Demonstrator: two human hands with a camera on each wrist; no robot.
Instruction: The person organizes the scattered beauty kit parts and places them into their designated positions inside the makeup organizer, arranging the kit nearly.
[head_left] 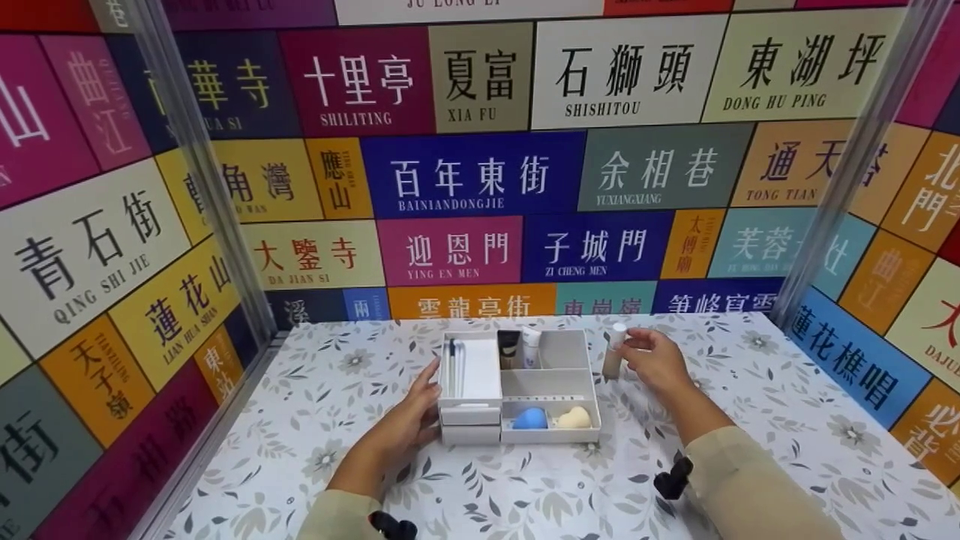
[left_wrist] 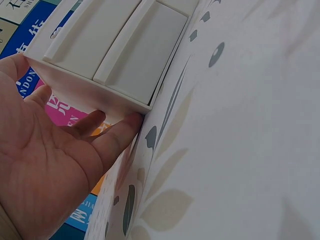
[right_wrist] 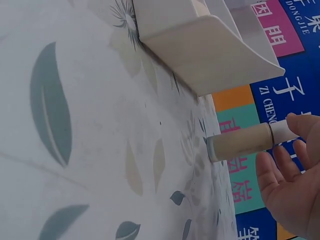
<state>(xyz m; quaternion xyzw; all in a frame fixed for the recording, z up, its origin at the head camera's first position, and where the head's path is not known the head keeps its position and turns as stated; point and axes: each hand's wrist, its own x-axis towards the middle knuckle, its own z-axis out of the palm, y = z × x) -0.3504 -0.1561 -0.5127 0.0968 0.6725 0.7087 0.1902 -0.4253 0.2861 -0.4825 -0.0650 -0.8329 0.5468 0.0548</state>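
A white desktop organizer with compartments and small drawers stands on the table. My left hand rests against its left side, fingertips touching the wall in the left wrist view. To the right of the organizer, my right hand pinches the white cap of a beige foundation bottle. That bottle is upright; its base is at or just above the cloth, I cannot tell which. Inside the organizer are a black tube, a white tube, a blue makeup sponge and a cream makeup sponge.
Several thin sticks or brushes lie in the organizer's upper left tray. A leaf-patterned cloth covers the table. Walls with colourful Chinese name panels rise behind the table and at both sides.
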